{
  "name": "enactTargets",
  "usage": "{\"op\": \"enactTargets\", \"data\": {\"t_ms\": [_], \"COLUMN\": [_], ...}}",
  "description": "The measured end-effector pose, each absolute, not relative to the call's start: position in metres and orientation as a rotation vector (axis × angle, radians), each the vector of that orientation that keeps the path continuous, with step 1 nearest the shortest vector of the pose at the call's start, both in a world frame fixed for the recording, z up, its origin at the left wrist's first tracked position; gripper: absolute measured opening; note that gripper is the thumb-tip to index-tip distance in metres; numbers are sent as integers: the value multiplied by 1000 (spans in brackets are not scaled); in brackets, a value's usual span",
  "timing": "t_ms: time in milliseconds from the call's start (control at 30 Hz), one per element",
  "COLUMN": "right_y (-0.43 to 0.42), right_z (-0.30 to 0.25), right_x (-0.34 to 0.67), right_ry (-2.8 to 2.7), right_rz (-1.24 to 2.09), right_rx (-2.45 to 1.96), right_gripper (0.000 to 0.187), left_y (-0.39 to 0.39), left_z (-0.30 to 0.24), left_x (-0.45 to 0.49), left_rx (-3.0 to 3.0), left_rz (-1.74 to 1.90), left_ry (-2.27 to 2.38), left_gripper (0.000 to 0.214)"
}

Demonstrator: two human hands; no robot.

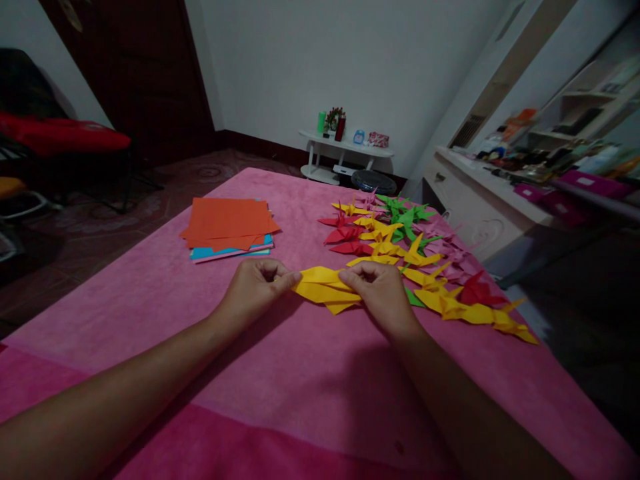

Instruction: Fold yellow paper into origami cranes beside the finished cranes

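While both hands sit low over the counter (300,380) (pink cloth on top), the yellow folded piece (325,290) lies between them, centre of view, resting on the cloth. Left hand (253,285): fingers (289,280) narrow, pinched on the piece's left tip. Right hand (383,293): fingers curled, pinched on its right part. The grip at both ends looks meant to hold the layers flat and aligned, with the cloth as support underneath. The flat sheet stack (227,225), orange on top with blue and pink under, lies left of the hands, near but apart. The folded shapes (400,243) in yellow, red, green and pink spread out on the right, roughly by colour, just beside the right hand. Layout reads as a reach split: flat stock left, folded right.
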State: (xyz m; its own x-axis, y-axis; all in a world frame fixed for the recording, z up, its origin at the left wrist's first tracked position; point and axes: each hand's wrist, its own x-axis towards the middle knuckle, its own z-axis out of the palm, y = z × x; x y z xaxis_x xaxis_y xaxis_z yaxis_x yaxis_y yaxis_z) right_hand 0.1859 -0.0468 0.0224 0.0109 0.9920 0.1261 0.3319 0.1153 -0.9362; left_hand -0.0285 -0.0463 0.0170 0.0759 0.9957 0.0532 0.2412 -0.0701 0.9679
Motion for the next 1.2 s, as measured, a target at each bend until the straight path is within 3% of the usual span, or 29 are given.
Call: {"op": "enactTargets", "data": {"t_ms": [200,333,533,833,1033,1200], "right_y": [-54,-55,-54,-56,-55,-62], "right_z": [32,31,19,16,10,14], "right_x": [178,174,172,166,165,157], "right_ry": [-1294,-1168,-917,-1255,-1251,-1180], "right_rz": [1228,1218,1223,1154,1102,1191], "right_rx": [-1231,-1107,-1131,-1140,-1065,-1005], "right_gripper": [22,24,42,34,17,22], "left_y": [-41,-37,-31,-38,-49,-59], "left_z": [28,28,23,13,13,17], "left_x": [-35,-38,-39,-34,-26,-17], "left_rx": [1164,771,426,554,792,948], "left_rz": [1103,1103,1113,1195,1126,1083], "left_ry": [1204,1064,923,916,937,991], "left_gripper": [32,25,19,23,26,31]}}
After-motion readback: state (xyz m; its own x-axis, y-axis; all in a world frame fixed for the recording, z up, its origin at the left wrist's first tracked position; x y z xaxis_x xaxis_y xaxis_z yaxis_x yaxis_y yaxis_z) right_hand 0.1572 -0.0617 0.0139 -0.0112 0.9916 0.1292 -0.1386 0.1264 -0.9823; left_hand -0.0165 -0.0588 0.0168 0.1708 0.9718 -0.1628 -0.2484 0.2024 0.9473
